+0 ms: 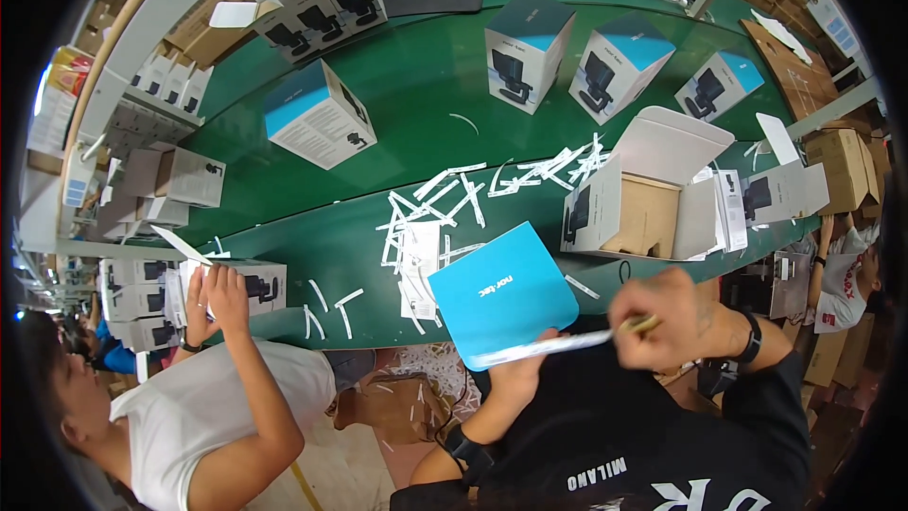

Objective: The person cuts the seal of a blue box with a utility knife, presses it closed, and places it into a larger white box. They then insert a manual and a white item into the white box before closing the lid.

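In front of me a blue cardboard panel point(503, 298) with rounded corners tilts above the table's near edge. My left hand point(515, 378) grips its lower edge, the fingers partly hidden by the panel. A white strip point(539, 347) runs along that edge toward my right hand point(662, 319). My right hand is blurred by motion, its fingers curled round the strip's end, with a small yellowish piece showing between them. Whether a whole box hangs behind the panel cannot be seen. Right of it stands an open white box point(629, 213) with brown cardboard inside.
Peeled white strips point(558, 167) litter the green table point(407, 114). Blue-topped boxes point(530, 52) stand across its far side, and another point(320, 115) at the left. A co-worker point(227, 388) in white handles a box at the left. More boxes point(317, 5) stand far left.
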